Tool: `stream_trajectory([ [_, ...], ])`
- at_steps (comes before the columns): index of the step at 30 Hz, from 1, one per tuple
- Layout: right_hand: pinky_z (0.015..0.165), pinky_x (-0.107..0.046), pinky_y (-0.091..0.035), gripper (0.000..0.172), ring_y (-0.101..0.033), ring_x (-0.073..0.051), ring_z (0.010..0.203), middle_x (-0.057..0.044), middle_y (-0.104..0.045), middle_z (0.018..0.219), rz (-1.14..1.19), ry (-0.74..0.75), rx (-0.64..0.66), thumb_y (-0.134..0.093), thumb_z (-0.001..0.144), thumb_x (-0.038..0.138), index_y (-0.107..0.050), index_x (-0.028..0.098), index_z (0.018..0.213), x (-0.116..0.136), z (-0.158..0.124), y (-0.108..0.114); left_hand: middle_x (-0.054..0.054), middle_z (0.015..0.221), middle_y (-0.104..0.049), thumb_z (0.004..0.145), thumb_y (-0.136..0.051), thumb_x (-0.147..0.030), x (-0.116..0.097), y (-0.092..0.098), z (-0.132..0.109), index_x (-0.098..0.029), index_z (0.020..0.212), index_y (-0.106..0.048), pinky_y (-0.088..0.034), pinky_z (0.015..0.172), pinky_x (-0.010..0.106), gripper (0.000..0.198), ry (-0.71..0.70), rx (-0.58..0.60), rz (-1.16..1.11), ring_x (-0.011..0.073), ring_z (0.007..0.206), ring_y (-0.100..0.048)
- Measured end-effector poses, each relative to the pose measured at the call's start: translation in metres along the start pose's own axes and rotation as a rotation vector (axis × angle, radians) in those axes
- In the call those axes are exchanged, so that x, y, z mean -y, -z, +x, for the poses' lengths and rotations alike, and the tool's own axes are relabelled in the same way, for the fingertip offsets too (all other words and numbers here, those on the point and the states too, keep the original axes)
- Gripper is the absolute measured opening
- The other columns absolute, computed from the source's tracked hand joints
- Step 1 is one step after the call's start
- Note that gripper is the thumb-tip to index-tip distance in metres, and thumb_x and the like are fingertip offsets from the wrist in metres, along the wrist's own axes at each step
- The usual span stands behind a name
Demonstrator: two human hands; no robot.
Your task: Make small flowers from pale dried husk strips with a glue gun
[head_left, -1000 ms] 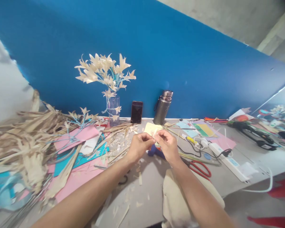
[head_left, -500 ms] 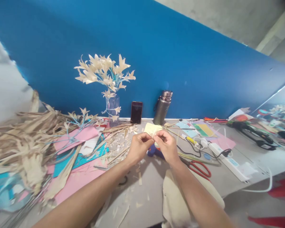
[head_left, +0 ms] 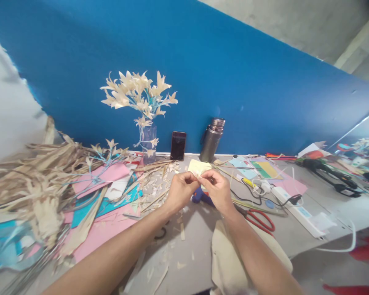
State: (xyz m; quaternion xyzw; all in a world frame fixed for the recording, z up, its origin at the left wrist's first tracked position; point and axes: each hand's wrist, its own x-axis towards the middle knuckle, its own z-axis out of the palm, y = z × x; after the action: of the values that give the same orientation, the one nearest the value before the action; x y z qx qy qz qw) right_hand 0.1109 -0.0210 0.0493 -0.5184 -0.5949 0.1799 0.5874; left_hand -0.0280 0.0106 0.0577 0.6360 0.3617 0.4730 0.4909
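Observation:
My left hand [head_left: 181, 189] and my right hand [head_left: 215, 189] meet above the middle of the table, fingertips pinched together. Between them is a small pale yellow piece [head_left: 198, 166], thin like husk or paper, spreading out behind the fingertips; its lower end is hidden by my fingers. Just below the hands lies a blue object [head_left: 198, 195], mostly covered by them. Beside my right wrist rest scissors with red handles [head_left: 261, 220]. A cream cloth-like thing [head_left: 223, 254] lies under my right forearm.
Dried husks [head_left: 46, 180] pile up at left over pink sheets [head_left: 101, 229]. Husk flowers [head_left: 141, 90] stand in a clear vase [head_left: 149, 139] by the blue wall. A phone [head_left: 178, 146] and a steel flask [head_left: 211, 141] stand behind. A power strip [head_left: 298, 213] lies at right.
The whole view has shifted slightly, with things appearing a little further right. Both hands keep the same pinch on the pale yellow piece, with barely any finger movement.

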Motion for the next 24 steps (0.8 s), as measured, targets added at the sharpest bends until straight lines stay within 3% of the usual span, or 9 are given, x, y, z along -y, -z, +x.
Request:
stream_trajectory([
  [16, 0.055, -0.025, -0.042, 0.012, -0.051, -0.012, 0.055, 0.003, -0.061, 0.065, -0.012, -0.076, 0.011, -0.07, 0.076, 0.029, -0.062, 0.02, 0.074, -0.006, 0.0, 0.0, -0.002, 0.06, -0.055, 0.07, -0.061, -0.013, 0.014, 0.001, 0.003, -0.017, 0.055, -0.061, -0.036, 0.059, 0.024, 0.016, -0.177, -0.079, 0.154, 0.0118, 0.059, -0.05],
  [20, 0.054, -0.025, -0.041, 0.016, -0.049, -0.011, 0.054, 0.003, -0.06, 0.068, -0.057, -0.049, 0.069, -0.072, 0.076, 0.031, -0.061, 0.02, 0.077, -0.006, -0.001, 0.001, -0.003, 0.059, -0.053, 0.071, -0.062, -0.015, 0.019, 0.004, 0.007, -0.017, 0.056, -0.06, -0.035, 0.059, 0.024, 0.016, -0.207, -0.096, 0.12, 0.0114, 0.059, -0.047],
  [24, 0.057, -0.025, -0.041, 0.008, -0.05, -0.013, 0.058, 0.001, -0.061, 0.072, -0.108, 0.019, 0.08, -0.066, 0.079, 0.026, -0.062, 0.021, 0.083, -0.004, 0.0, 0.01, -0.003, 0.059, -0.052, 0.072, -0.064, -0.019, 0.022, 0.006, 0.009, -0.017, 0.056, -0.059, -0.036, 0.059, 0.023, 0.017, -0.211, -0.077, 0.064, 0.0111, 0.058, -0.047],
])
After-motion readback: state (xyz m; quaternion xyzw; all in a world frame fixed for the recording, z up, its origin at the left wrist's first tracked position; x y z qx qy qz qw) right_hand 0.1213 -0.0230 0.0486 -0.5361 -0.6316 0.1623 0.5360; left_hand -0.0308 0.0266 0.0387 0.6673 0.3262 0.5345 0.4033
